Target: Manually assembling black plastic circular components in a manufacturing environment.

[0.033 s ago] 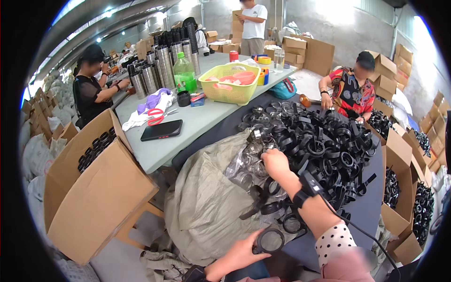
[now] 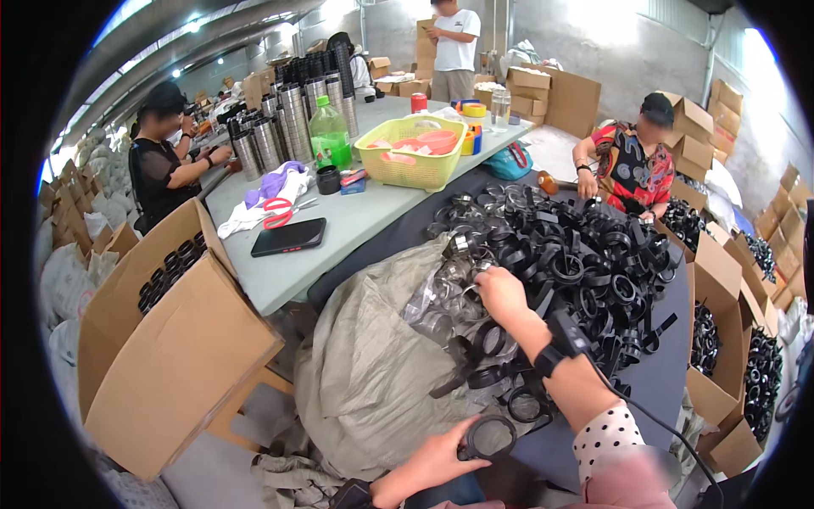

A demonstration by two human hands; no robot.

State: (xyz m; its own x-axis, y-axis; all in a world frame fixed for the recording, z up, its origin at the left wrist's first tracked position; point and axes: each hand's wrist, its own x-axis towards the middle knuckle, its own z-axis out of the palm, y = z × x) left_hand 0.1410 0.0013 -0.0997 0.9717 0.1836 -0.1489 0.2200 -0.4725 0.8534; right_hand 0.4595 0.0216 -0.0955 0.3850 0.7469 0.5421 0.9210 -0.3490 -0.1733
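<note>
Holding one black ring [image 2: 471,431] is the left hand [image 2: 437,462]; the right hand [image 2: 502,295] touches one heap of rings [image 2: 585,263], its grip unclear.

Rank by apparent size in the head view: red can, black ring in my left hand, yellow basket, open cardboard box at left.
1. Open cardboard box
2. Yellow basket
3. Black ring
4. Red can
</note>
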